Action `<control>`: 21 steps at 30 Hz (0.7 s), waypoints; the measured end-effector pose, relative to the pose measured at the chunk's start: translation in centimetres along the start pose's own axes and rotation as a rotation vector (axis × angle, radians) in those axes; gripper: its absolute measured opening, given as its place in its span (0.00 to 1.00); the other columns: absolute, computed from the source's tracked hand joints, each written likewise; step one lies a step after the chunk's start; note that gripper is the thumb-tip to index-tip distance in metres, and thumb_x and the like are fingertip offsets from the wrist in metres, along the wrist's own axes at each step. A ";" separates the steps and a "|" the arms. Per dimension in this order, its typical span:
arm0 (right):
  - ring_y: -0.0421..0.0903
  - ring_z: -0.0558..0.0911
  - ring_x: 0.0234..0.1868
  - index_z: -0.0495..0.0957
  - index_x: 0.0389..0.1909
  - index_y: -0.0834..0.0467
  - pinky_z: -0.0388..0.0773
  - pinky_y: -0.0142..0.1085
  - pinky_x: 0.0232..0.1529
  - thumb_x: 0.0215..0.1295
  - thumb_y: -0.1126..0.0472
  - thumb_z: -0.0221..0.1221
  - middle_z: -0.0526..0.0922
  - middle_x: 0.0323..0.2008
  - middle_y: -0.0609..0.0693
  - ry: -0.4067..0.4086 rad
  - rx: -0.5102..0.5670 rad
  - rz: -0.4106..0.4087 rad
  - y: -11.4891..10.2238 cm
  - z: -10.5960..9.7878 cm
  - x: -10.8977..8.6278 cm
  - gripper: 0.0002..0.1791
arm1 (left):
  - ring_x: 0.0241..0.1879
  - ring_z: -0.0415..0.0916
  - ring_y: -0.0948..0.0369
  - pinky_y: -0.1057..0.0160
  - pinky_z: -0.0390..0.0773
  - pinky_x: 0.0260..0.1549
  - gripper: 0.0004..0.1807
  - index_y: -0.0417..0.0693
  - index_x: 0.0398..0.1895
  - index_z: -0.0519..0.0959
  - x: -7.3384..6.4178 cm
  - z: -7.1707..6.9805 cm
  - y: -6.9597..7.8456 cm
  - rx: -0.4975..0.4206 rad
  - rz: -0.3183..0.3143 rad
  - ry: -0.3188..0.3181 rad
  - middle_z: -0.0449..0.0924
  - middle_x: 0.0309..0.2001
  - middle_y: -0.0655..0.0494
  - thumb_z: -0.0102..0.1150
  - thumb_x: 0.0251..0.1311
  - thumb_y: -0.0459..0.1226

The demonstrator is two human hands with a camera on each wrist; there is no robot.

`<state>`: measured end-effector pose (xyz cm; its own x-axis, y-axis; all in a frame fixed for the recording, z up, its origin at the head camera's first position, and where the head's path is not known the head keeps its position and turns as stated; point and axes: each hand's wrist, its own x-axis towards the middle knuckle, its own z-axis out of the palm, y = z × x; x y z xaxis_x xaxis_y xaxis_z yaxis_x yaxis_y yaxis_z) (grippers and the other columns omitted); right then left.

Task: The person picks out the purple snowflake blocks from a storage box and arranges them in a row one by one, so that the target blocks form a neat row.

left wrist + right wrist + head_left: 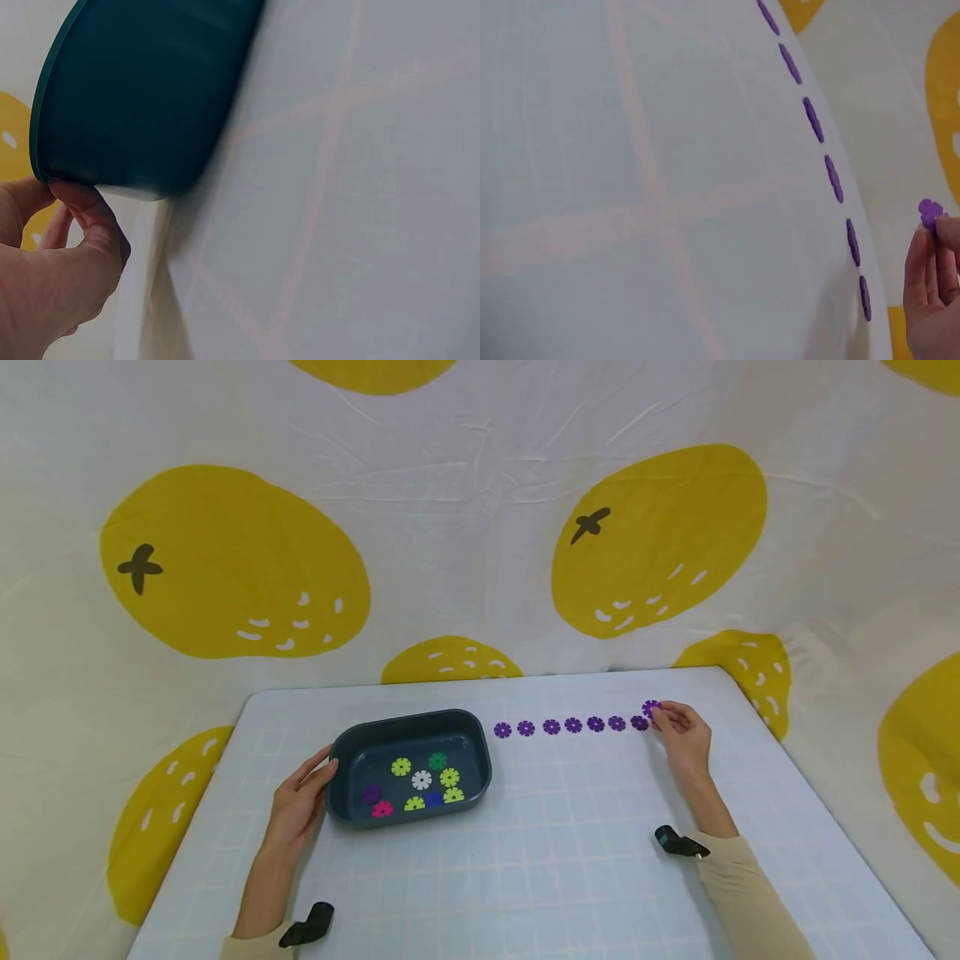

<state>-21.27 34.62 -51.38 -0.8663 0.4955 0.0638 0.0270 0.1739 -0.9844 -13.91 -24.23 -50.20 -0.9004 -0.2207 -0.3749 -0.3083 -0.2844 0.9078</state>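
Observation:
My left hand (295, 802) pinches the left rim of a dark teal rectangular tray (408, 723), thumb and fingers on either side of it; the left wrist view shows this hand (64, 255) at the tray's end wall (142, 97). Between the thumb and fingers of my right hand (685, 739) is a purple snowflake disc (650, 707), held just above the right end of a row of purple discs (573, 725). The right wrist view has the pinched disc (930, 213) partly covered by the thumb, and the row (833, 178) seen nearly edge-on.
Inside the tray lie several loose discs: yellow-green (401, 767), green (437, 761), white (422, 780), pink (382, 809), blue (433, 798) and purple (371, 794). A pale checked cloth covers the table (540, 860). Behind its far edge hangs a fruit-print curtain (465, 568).

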 end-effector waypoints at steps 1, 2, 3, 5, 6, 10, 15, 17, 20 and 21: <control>0.42 0.82 0.40 0.80 0.55 0.59 0.79 0.23 0.42 0.71 0.56 0.66 0.82 0.40 0.44 0.009 -0.002 0.014 0.0 -0.2 0.2 0.17 | 0.28 0.73 0.73 0.75 0.69 0.25 0.23 0.63 0.63 0.82 0.0 0.0 0.0 -0.004 0.002 -0.003 0.84 0.35 0.71 0.71 0.65 0.43; 0.42 0.82 0.40 0.80 0.55 0.58 0.78 0.22 0.42 0.71 0.55 0.65 0.82 0.40 0.43 0.018 -0.012 0.026 0.1 -0.4 0.3 0.17 | 0.28 0.73 0.73 0.75 0.69 0.25 0.22 0.63 0.63 0.82 0.0 0.0 0.0 -0.007 0.004 -0.001 0.84 0.35 0.71 0.71 0.65 0.43; 0.41 0.82 0.40 0.80 0.55 0.58 0.78 0.21 0.42 0.71 0.54 0.65 0.81 0.40 0.42 0.025 -0.015 0.040 0.2 -0.7 0.5 0.17 | 0.28 0.72 0.73 0.75 0.69 0.24 0.22 0.63 0.62 0.82 0.0 0.0 0.0 -0.009 0.005 0.000 0.84 0.35 0.70 0.71 0.65 0.43; 0.39 0.81 0.40 0.81 0.55 0.56 0.78 0.21 0.41 0.71 0.54 0.65 0.81 0.40 0.41 0.041 -0.003 0.081 0.3 -1.3 0.9 0.17 | 0.27 0.72 0.73 0.75 0.69 0.24 0.23 0.61 0.63 0.82 -0.1 0.0 0.0 -0.015 0.006 0.000 0.84 0.34 0.70 0.71 0.65 0.43; 0.38 0.81 0.40 0.81 0.56 0.55 0.78 0.20 0.40 0.71 0.53 0.65 0.81 0.40 0.41 0.051 0.004 0.104 0.4 -1.6 1.0 0.17 | 0.27 0.72 0.73 0.75 0.69 0.24 0.24 0.60 0.64 0.81 -0.1 0.0 0.0 -0.021 0.004 -0.002 0.84 0.34 0.70 0.71 0.65 0.43; 0.37 0.82 0.40 0.81 0.55 0.52 0.78 0.21 0.39 0.69 0.53 0.67 0.82 0.40 0.40 0.082 0.074 0.188 1.0 -2.7 1.9 0.16 | 0.30 0.74 0.73 0.75 0.71 0.26 0.29 0.57 0.70 0.77 -0.1 -0.1 0.1 -0.037 -0.009 -0.021 0.85 0.36 0.70 0.71 0.65 0.42; 0.36 0.82 0.38 0.81 0.52 0.51 0.78 0.21 0.37 0.69 0.54 0.67 0.82 0.38 0.39 0.099 0.091 0.241 1.7 -3.7 2.7 0.14 | 0.31 0.75 0.73 0.75 0.71 0.27 0.27 0.58 0.68 0.78 0.0 -0.1 0.0 -0.046 -0.009 -0.021 0.86 0.38 0.69 0.70 0.65 0.42; 0.36 0.81 0.37 0.81 0.52 0.50 0.78 0.20 0.36 0.70 0.54 0.66 0.82 0.37 0.39 0.098 0.079 0.250 1.9 -4.0 2.9 0.13 | 0.30 0.74 0.72 0.75 0.71 0.26 0.25 0.58 0.67 0.79 0.0 0.0 0.0 -0.052 -0.001 -0.017 0.85 0.38 0.69 0.70 0.66 0.41; 0.36 0.80 0.35 0.81 0.51 0.50 0.77 0.20 0.34 0.70 0.53 0.66 0.81 0.36 0.38 0.106 0.026 0.256 2.1 -4.3 3.1 0.12 | 0.28 0.72 0.72 0.75 0.69 0.25 0.25 0.58 0.66 0.80 0.0 0.0 -0.1 -0.053 0.004 -0.020 0.84 0.36 0.68 0.70 0.66 0.40; 0.36 0.80 0.34 0.81 0.50 0.49 0.77 0.20 0.34 0.71 0.53 0.65 0.81 0.36 0.37 0.107 0.001 0.254 2.2 -4.4 3.1 0.11 | 0.27 0.72 0.72 0.75 0.69 0.24 0.24 0.58 0.66 0.80 0.0 0.0 -0.1 -0.050 0.004 -0.021 0.84 0.35 0.69 0.70 0.66 0.41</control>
<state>-21.74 40.27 -52.64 -0.7744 0.6099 -0.1684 0.2362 0.0317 -0.9712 -13.86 -24.23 -50.31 -0.9080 -0.2025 -0.3669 -0.2896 -0.3295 0.8986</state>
